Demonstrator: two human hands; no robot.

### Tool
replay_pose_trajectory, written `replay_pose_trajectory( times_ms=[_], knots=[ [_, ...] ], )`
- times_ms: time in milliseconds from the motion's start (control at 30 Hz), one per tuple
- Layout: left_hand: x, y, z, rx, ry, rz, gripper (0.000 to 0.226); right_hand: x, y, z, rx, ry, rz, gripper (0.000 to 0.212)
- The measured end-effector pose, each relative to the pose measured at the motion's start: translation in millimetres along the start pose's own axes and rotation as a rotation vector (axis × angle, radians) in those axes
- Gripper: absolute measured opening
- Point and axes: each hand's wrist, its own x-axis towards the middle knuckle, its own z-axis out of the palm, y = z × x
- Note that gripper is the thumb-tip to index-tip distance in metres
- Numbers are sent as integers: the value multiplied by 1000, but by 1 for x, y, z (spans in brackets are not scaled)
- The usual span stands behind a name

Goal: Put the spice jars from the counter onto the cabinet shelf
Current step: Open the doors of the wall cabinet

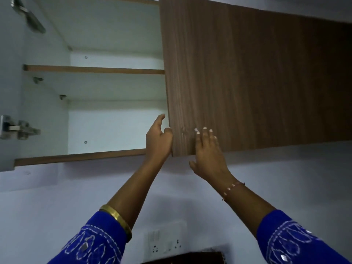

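A wall cabinet hangs above me, its left half open with white walls inside. Its lower shelf (80, 158) and upper shelf (91, 69) both stand bare. The right door (257, 82) is brown wood grain. My left hand (159, 139) curls its fingers around that door's lower left edge, thumb pointing up. My right hand (207, 155) lies flat against the door's front near its bottom corner, fingers spread. No spice jars or counter are in view.
The left door (7, 92) is swung open at the far left, with metal hinges (19, 128). A wall socket plate (165, 242) sits on the white wall below, above a dark object at the bottom edge.
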Motion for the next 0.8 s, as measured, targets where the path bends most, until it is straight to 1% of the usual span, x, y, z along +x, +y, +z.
replay_pose_trajectory(
  times_ms=[67, 167, 300, 400, 467, 567, 700, 800],
  knots=[
    [18, -15, 6, -66, -19, -62, 49, 16, -7, 10, -36, -21, -6, 92],
    [39, -33, 16, -119, -45, -108, 51, 34, -19, 28, -91, -33, -19, 98],
    [59, -48, 29, -165, -118, -135, 56, 47, -23, 48, -158, 31, -14, 98],
    [69, -52, 40, -221, -173, -148, 50, 49, -22, 55, -190, 46, -13, 99],
    [74, -51, 44, -271, -142, -167, 46, 49, -23, 58, -244, 96, 17, 106],
    [79, -41, 45, -368, -81, -228, 48, 45, -21, 56, -237, 161, 52, 111],
    [72, -8, 42, -434, -102, -124, 31, 28, -14, 36, -229, 238, 58, 108],
    [68, 29, 41, -435, -93, -62, 34, 11, -7, 13, -168, 270, 53, 109]
  ],
)
